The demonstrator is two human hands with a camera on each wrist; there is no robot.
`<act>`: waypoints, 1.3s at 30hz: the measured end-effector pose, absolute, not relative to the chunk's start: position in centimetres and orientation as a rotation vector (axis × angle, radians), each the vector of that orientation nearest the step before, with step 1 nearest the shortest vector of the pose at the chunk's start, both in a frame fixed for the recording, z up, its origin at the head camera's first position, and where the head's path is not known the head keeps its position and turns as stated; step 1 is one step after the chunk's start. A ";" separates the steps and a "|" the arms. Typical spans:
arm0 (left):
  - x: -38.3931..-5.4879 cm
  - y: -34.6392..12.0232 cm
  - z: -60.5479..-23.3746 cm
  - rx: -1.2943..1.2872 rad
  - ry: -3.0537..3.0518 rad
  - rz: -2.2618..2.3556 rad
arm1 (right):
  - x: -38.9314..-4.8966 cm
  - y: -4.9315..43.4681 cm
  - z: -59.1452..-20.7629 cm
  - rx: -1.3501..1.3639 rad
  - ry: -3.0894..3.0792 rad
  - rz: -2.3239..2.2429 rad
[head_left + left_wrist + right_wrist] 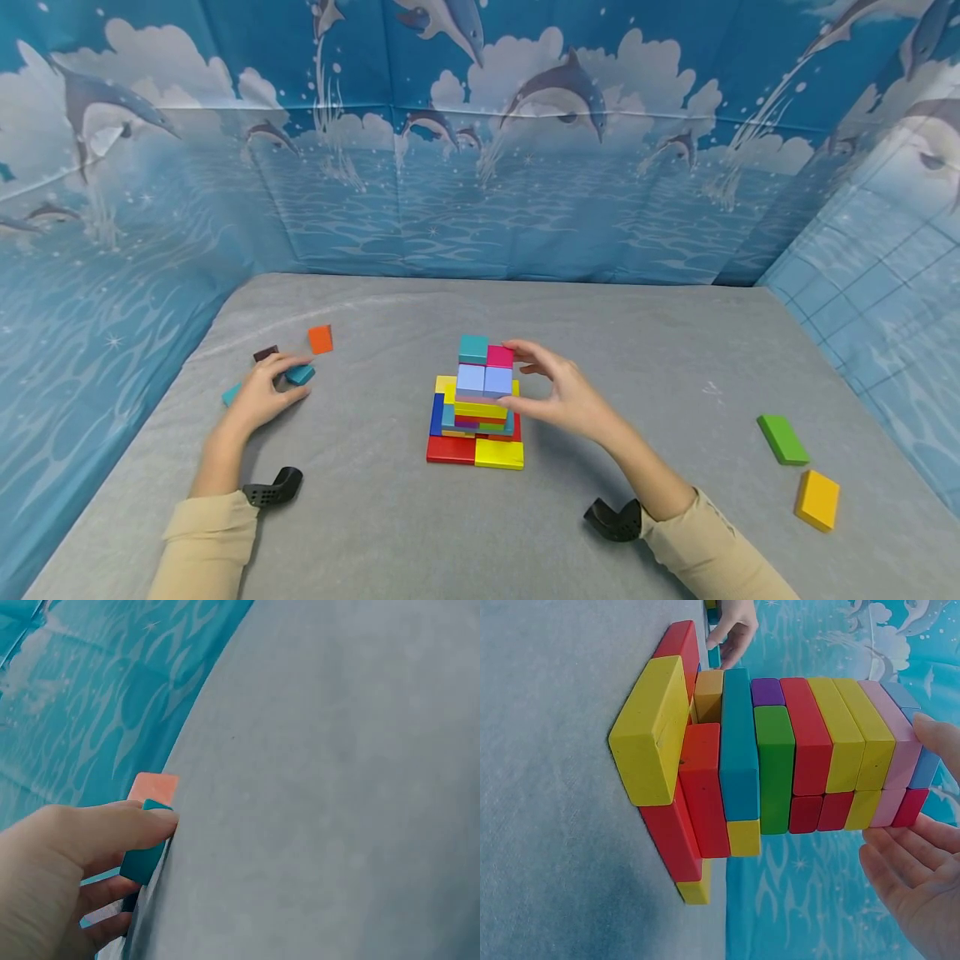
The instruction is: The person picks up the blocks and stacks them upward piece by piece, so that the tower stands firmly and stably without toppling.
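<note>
A tower of coloured wooden blocks (481,410) stands on the grey table, with red and yellow blocks at its base. My right hand (558,390) spans the tower's upper right side, thumb at the near light blue block (925,766) and fingers at the crimson block (911,808). A teal block (473,349) tops the far left. Over at the left, my left hand (264,396) pinches a small teal block (142,864) between thumb and fingers. An orange block (320,339) lies just beyond it. A dark brown block (266,353) and another teal block (231,394) are partly hidden by that hand.
On the right of the table lie a green block (783,440) and an orange-yellow block (817,501). A blue dolphin-print curtain (480,225) hangs around the table's far and side edges. Black wrist mounts (615,521) stick out from both sleeves.
</note>
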State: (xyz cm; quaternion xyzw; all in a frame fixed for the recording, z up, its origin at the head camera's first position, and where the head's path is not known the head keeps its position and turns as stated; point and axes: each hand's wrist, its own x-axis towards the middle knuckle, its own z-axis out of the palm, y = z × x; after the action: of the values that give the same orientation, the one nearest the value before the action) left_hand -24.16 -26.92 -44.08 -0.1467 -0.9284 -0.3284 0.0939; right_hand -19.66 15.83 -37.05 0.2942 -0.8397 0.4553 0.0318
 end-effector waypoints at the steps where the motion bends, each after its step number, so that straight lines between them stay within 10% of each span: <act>1: -24.1 -27.0 -44.1 -0.433 -2.751 -0.971 | -19.6 15.8 -37.1 0.905 -2.586 1.403; 15: -24.9 -24.7 -43.6 -0.466 -2.697 -1.009 | -19.6 15.9 -37.1 0.897 -2.597 1.393; 39: -23.5 -6.8 -33.5 -1.234 -2.197 -1.403 | -19.7 15.8 -37.2 0.927 -2.552 1.424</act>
State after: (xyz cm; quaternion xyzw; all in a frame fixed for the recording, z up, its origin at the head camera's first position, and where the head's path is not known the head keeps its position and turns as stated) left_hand -23.54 -6.76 -33.53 -0.4242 -0.7555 -0.4824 0.1285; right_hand -19.71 15.82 -37.19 0.3021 -0.8318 0.4641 0.0379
